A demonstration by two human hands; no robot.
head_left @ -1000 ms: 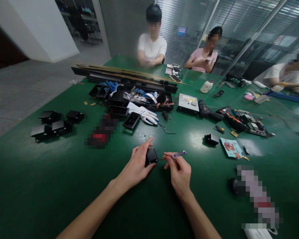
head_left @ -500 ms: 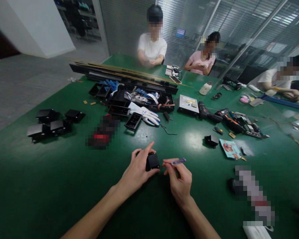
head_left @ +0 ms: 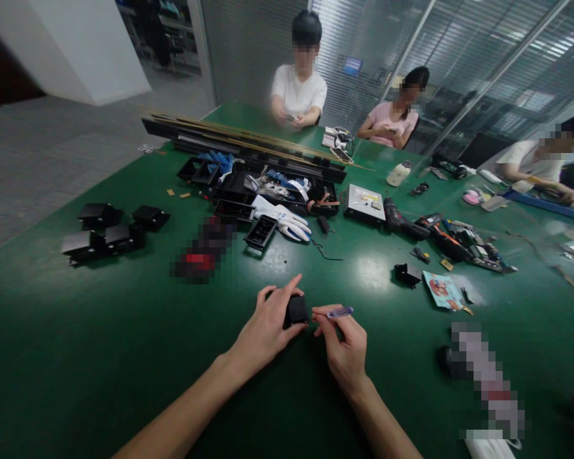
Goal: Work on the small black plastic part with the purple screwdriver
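Note:
My left hand (head_left: 266,325) grips a small black box-shaped part (head_left: 297,310) just above the green table (head_left: 100,338), thumb and fingers closed around its sides. My right hand (head_left: 344,341) is pinched on a thin screwdriver with a clear purple handle (head_left: 338,312), whose tip points left toward the black part. The two hands are close together near the middle of the table's near side.
Several black housings (head_left: 106,231) lie at the left. A tray of parts with a white glove (head_left: 283,220), a drive (head_left: 363,203), a drill (head_left: 402,222) and circuit boards (head_left: 469,241) fill the far middle. Three people sit at the far side and right.
My hands have stayed together with the black part and screwdriver; the left hand turned the part slightly and the view shifted a little to the left and down.

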